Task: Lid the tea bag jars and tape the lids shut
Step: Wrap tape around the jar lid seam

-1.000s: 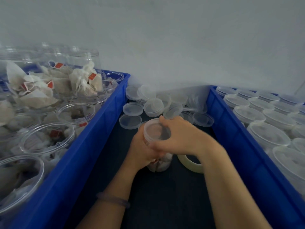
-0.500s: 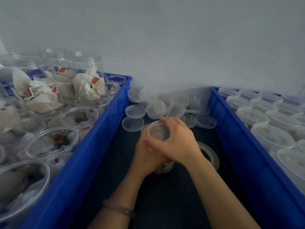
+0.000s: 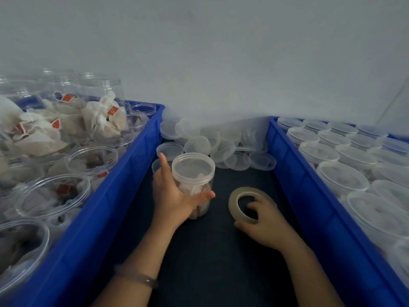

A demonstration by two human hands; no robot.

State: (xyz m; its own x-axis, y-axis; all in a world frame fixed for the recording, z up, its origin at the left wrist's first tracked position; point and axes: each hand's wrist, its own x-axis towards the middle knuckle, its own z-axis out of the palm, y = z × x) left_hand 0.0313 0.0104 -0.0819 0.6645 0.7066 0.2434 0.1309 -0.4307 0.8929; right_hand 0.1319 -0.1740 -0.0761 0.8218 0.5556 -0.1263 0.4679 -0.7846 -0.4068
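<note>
Jar (image 3: 197,185) stands upright approx mid-surface (image 3: 210,262), between the two blue crates, nearer the left crate (image 3: 137,156) than the right crate (image 3: 285,165). Its lid (image 3: 193,167) sits on top and looks level; can't tell if it's pressed fully home. No tape on it yet, as far as I can see.

Handling, my read: thin clear plastic w/ a few tea bags (image 3: 191,191) inside, so v. light and easy to tip or skid on the dark mat. The wall is prob smooth and slick, and will flex if squeezed hard. Best hold is round the body below the lid rim, leaving the lid seam free for tape. Lid is soft plastic, likely to pop up at one side if pushed off-centre.

My left hand (image 3: 174,198) grips the jar body from its left side: palm against the wall, thumb (image 3: 205,194) wrapped across the near face, index finger (image 3: 163,160) sticking straight up beside the lid, not touching it as far as I can tell.

My right hand (image 3: 267,222) is on the tape roll (image 3: 232,204), just right of the jar, toward the right crate. Fingers curl down into the core, thumb on the outer rim at the near side, i.e. a pinch on the ring. Roll looks tipped up a bit; not sure. Tape end isn't visible.

Loose lids (image 3: 197,145) are heaped at the surface's far edge.
</note>
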